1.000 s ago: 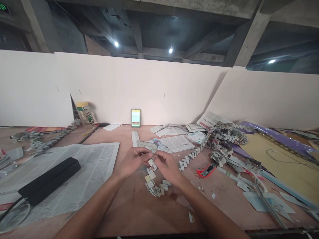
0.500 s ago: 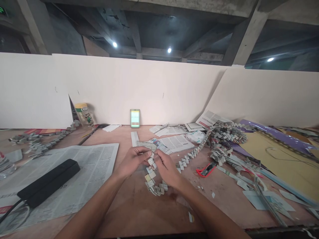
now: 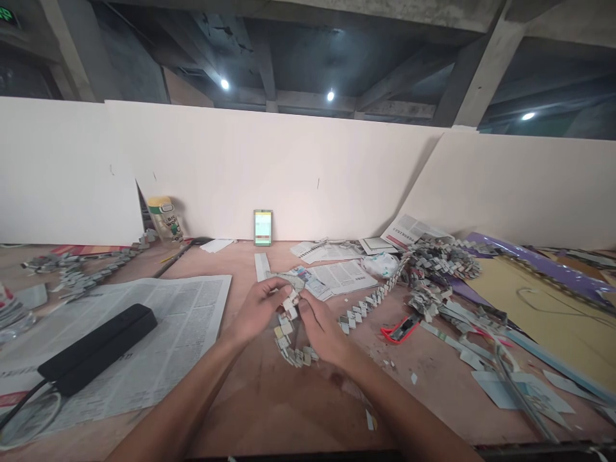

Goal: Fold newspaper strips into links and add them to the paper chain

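Observation:
A zigzag chain of folded newspaper [image 3: 287,328] hangs in a loop between my hands, just over the brown tabletop [image 3: 269,404]. Its upper end is pinched by my left hand [image 3: 260,309], thumb and fingers closed. Close beside it, my right hand [image 3: 321,324] has its fingers closed on the same end of the paper chain. The exact fold between the fingertips is too small to make out. Past my right wrist the chain shows again as a braided length [image 3: 368,305] running up to a heap of folded chain [image 3: 433,263].
A red utility knife [image 3: 400,328] lies right of my hands among paper strips. On the left, a black power strip [image 3: 99,346] rests on newspaper [image 3: 192,327]. A phone [image 3: 263,228] and a yellow-lidded bottle [image 3: 165,218] stand by the white board [image 3: 289,173].
The hanging loop of paper chain has risen slightly and swung a little left. My hands stay close together on its end. The whole view has shifted slightly.

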`<state>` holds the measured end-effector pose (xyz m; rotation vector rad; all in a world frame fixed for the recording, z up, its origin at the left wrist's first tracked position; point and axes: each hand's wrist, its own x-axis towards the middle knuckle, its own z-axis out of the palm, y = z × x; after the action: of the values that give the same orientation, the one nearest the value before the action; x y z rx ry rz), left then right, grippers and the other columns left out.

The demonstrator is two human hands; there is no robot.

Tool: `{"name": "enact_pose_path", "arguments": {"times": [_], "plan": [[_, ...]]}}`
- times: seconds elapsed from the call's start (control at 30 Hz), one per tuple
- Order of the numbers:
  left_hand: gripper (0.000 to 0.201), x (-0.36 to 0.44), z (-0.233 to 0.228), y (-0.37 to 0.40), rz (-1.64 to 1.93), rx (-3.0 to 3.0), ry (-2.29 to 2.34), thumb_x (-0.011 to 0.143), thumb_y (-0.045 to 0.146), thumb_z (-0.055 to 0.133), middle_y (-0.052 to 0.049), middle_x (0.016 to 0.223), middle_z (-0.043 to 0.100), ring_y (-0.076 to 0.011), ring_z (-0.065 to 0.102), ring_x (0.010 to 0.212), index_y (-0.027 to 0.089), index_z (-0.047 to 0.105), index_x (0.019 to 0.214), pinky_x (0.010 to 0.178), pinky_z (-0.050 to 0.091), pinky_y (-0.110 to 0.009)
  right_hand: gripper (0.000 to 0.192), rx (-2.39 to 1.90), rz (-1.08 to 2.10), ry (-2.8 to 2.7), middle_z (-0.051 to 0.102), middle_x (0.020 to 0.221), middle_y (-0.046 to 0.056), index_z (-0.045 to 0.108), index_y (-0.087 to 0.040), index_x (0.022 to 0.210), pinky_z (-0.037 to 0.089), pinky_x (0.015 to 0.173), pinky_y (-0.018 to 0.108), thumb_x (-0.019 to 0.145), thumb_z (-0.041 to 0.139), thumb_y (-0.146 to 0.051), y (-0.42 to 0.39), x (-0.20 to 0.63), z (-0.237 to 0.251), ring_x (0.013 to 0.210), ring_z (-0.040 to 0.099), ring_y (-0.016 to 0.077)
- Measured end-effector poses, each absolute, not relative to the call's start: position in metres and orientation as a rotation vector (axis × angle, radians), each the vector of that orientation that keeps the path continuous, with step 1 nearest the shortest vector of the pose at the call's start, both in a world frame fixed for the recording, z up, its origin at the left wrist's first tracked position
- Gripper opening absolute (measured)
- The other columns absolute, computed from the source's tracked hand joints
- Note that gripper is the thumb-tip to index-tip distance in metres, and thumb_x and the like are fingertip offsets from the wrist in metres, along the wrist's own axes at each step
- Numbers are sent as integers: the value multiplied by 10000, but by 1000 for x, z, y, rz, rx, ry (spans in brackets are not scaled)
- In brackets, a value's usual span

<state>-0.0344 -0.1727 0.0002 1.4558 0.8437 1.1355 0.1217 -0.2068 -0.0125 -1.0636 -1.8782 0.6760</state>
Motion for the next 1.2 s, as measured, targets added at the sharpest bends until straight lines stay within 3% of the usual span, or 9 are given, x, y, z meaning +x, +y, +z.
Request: {"name": "enact_pose_path", "arguments": {"times": [0.13, 0.27, 0.37, 0.47, 0.63, 0.83, 1.0, 1.2], "plan": [[201, -46, 5, -164, 1367, 1198, 705, 822, 374, 568, 19, 720, 582, -105, 558, 578, 181, 517, 801, 530, 430, -220, 274, -1068, 748, -1948, 562, 729, 0, 509, -207, 874, 378, 625, 267, 947, 280, -340, -197, 138, -5, 654, 519, 146], [221, -55, 11, -159, 1365, 999, 549, 788, 351, 622, 66, 648, 514, -36, 424, 396, 190, 472, 784, 400, 353, -172, 274, -1479, 561, -2031, 637, 876, 27, 534, -219, 1063, 405, 705, 272, 909, 368, -373, -156, 164, -9, 793, 579, 167], [203, -56, 9, -157, 1309, 994, 531, 794, 332, 620, 81, 583, 473, -6, 282, 320, 188, 477, 797, 329, 252, -142, 370, -1731, 480, -1985, 626, 1030, 138, 539, -140, 1114, 385, 755, 316, 834, 504, -379, -118, 185, -26, 908, 572, 239], [212, -55, 5, -157, 1147, 1042, 553, 801, 365, 605, 81, 565, 470, -8, 272, 299, 196, 478, 810, 316, 244, -145, 486, -1925, 476, -1951, 601, 1076, 211, 568, -85, 1071, 390, 730, 335, 748, 602, -447, -89, 202, -46, 965, 560, 312], [267, -51, -1, -159, 990, 1255, 740, 803, 440, 581, 42, 603, 543, -54, 427, 371, 190, 488, 813, 360, 329, -173, 363, -2009, 547, -2018, 638, 992, 138, 625, -111, 955, 447, 752, 339, 777, 622, -426, -63, 213, -63, 916, 594, 265], [315, -44, -15, -153, 992, 1523, 947, 814, 496, 522, 29, 613, 559, -86, 463, 438, 183, 527, 843, 407, 384, -196, 297, -1958, 558, -2075, 559, 1157, 74, 539, -154, 1150, 505, 805, 395, 892, 524, -300, -58, 210, -69, 969, 582, 206], [308, -46, -23, -144, 1157, 1485, 1028, 804, 490, 520, 52, 564, 473, -77, 419, 435, 182, 518, 789, 394, 334, -175, 284, -1837, 424, -1977, 566, 1143, 79, 544, -158, 1136, 503, 806, 390, 895, 518, -306, -61, 208, -67, 952, 586, 191], [306, -51, -18, -131, 1346, 1324, 1054, 832, 484, 463, 69, 539, 373, -63, 338, 401, 186, 537, 828, 376, 273, -170, 233, -1667, 197, -1749, 647, 772, 59, 612, -163, 861, 430, 709, 314, 901, 413, -279, -70, 221, -48, 763, 594, 203]]}}
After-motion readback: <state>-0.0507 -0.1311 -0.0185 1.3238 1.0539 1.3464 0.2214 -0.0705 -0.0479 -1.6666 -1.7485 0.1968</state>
